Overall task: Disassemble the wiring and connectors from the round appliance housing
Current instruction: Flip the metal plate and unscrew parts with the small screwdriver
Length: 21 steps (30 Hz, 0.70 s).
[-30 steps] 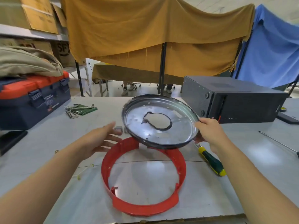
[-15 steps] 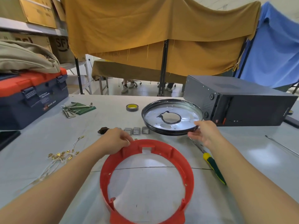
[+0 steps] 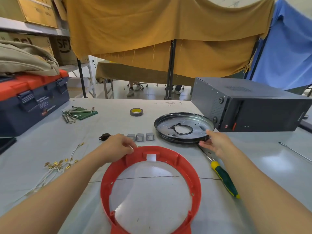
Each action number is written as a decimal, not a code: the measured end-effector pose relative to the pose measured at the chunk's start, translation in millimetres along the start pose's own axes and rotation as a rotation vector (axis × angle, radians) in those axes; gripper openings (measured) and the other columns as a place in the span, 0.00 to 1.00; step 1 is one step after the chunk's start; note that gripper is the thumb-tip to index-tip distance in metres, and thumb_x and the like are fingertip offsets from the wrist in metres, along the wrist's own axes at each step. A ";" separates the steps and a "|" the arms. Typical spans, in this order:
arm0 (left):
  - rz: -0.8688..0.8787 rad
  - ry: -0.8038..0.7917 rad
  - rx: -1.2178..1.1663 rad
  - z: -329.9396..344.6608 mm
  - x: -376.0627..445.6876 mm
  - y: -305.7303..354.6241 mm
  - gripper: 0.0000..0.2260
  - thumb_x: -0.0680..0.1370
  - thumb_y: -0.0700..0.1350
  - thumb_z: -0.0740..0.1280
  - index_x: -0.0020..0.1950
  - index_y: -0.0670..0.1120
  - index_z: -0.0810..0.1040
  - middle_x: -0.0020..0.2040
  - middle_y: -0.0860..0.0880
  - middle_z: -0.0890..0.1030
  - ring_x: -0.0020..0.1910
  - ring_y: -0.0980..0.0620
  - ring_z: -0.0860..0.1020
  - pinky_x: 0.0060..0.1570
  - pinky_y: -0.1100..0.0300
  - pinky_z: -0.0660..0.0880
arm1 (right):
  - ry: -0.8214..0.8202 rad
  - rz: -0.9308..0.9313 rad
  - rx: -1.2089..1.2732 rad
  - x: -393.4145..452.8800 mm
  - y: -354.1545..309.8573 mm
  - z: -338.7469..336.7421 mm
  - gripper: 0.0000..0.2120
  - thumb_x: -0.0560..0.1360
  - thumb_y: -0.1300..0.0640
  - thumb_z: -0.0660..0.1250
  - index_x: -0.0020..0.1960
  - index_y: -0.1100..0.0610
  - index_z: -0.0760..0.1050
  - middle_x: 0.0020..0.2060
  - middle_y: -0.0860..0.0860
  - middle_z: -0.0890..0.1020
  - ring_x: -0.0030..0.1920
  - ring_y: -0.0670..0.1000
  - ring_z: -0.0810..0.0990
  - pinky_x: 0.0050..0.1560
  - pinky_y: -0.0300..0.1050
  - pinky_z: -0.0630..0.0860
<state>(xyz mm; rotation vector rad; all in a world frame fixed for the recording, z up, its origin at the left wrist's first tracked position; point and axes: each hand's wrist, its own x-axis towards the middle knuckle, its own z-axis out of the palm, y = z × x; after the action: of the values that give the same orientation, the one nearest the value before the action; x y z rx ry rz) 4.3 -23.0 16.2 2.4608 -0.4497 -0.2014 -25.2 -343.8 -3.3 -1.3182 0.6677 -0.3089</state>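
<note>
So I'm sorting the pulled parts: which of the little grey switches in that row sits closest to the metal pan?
The rightmost grey switch, at the end of the row beside the metal pan; the other two lie further left, toward the left hand.

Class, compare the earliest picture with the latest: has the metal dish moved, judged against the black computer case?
Yes. The metal dish was held tilted above the red ring; it now lies flat on the table, farther back and right, beside the black computer case.
</note>
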 end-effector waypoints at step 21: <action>-0.013 0.064 -0.103 9.3 -2.0 3.6 0.09 0.76 0.39 0.66 0.47 0.53 0.81 0.41 0.51 0.81 0.41 0.51 0.78 0.37 0.66 0.72 | 0.023 -0.072 -0.405 1.3 9.0 -1.6 0.12 0.77 0.58 0.64 0.57 0.64 0.74 0.43 0.58 0.75 0.44 0.54 0.73 0.41 0.45 0.72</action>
<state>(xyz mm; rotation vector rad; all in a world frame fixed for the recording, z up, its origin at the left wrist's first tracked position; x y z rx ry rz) -0.9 -30.1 11.0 2.3624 -0.3858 -0.1472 -26.6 -343.6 -12.4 -1.7296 0.7269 -0.2550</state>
